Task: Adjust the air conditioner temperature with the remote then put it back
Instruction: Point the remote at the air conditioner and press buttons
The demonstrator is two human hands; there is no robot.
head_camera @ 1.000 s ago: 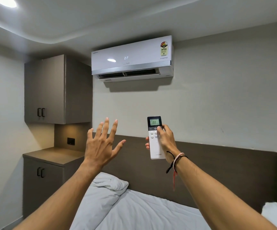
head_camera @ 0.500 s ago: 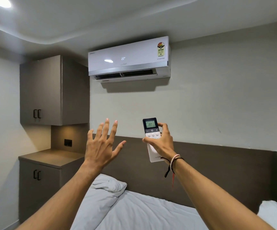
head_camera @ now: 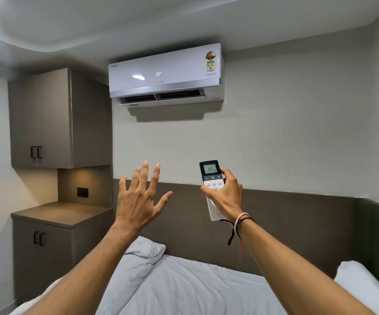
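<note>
A white air conditioner [head_camera: 165,75] hangs high on the wall, its front display reading 22 and its flap open. My right hand [head_camera: 226,196] holds a white remote [head_camera: 211,176] upright and aimed at the unit. The remote's dark screen also reads 22. The thumb lies across the lower buttons and hides the remote's middle. My left hand [head_camera: 138,198] is raised beside it, to the left, palm forward with fingers spread and nothing in it.
A white bed [head_camera: 184,287] with a pillow [head_camera: 143,251] lies below my arms, against a brown headboard panel [head_camera: 286,214]. At the left stand a grey wall cabinet [head_camera: 47,119] and a low cabinet [head_camera: 54,223] with a counter top.
The air conditioner's display went from 21 to 22. My right thumb slid from the upper buttons down and across the remote's face. The left hand stayed raised.
</note>
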